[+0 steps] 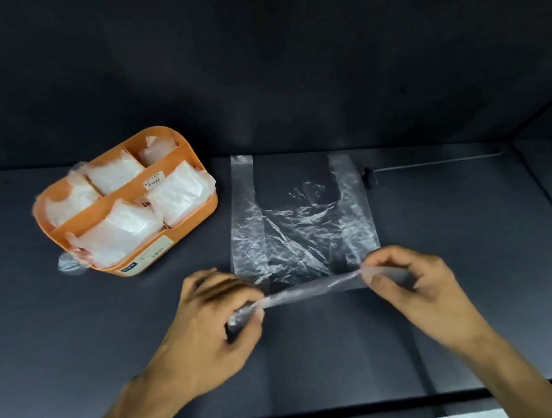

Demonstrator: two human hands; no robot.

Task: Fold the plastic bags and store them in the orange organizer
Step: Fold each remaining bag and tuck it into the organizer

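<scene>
Pinching the plastic bag's [301, 226] near edge, both hands, left [219, 311] and right [413, 284], lift it.

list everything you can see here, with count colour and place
bag: 1, clear, flat on the table's middle, handles pointing away, near edge lifted
organizer: 1, orange, far left of table
folded bags: several, whitish, filling the organizer's compartments
table: 1, dark grey, under everything
rod: 1, dark, far right of table, with a small block at its left end
left hand: pinches the bag's near left corner
right hand: pinches the bag's near right corner
</scene>
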